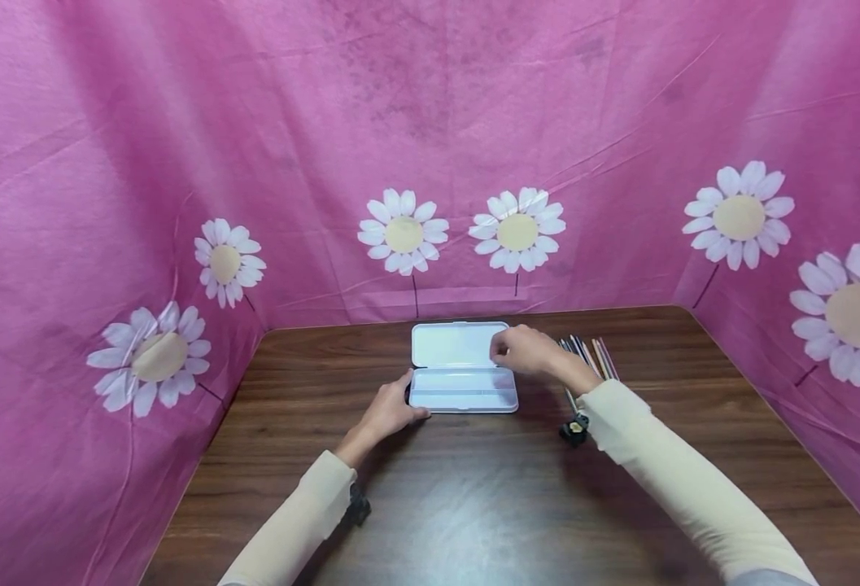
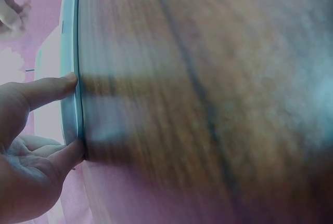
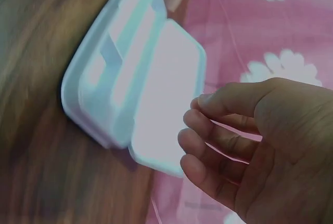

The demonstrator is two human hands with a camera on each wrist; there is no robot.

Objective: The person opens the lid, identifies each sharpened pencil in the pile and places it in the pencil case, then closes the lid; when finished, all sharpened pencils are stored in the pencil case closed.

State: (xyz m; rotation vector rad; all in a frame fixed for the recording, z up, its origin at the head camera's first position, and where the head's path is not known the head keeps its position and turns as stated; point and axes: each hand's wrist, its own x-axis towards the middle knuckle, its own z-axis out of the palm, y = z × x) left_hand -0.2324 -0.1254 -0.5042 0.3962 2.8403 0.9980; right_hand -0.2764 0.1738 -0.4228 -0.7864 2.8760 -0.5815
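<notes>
Box: the white box [image 1: 464,402] lies open at the centre of the head view, with its lid [image 1: 451,346] folded back on the upper side.
Left hand: your left hand [image 1: 389,407] pinches the box's left end between thumb and fingers, probably so it does not slide.
Right hand: your right hand [image 1: 528,350] is over the lid's right end, fingers loosely bent, holding nothing; whether it touches, I cannot tell.
Pencils: the pencils [image 1: 603,358] lie right of centre, perhaps for easy reach.

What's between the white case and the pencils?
In the head view, bare tabletop lies between the case and pencils, with the right hand above part of it.
</notes>
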